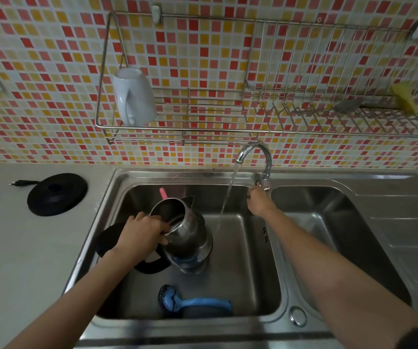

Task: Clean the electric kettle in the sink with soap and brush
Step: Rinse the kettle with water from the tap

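1. The electric kettle (187, 233) stands in the left basin of the sink (177, 175), tilted a little, with its black lid swung open to the left. The left hand (142, 235) grips it at the rim above the handle, fingers curled over the edge. A wet steel rim held this way can slip, and the kettle may then tip and bang against the basin.
2. The right hand (259, 201) reaches to the tap lever (266, 183), and its fingers seem curled round it, though the view shows mostly the back of the hand. Too firm a turn would harden the flow and splash water over the rim.
3. The water stream (225, 205) falls just to the right of the kettle, onto the basin floor and not into the mouth. Unless the kettle is shifted under it, nothing gets wetted or rinsed.
4. The kettle's underside carries the electrical contact. If water pools around the bottom, it may soak in, so keeping the bottom out of the flow looks wise.
5. The power base (56, 193) and its plug (14, 183) lie on the surface (14, 260) left of the sink, near the rim. Splashes from the basin could reach them.
6. The blue brush (193, 302) lies in the basin in front of the kettle. Both hands are busy, so one must let go to take it, and an unheld tilted kettle may roll.
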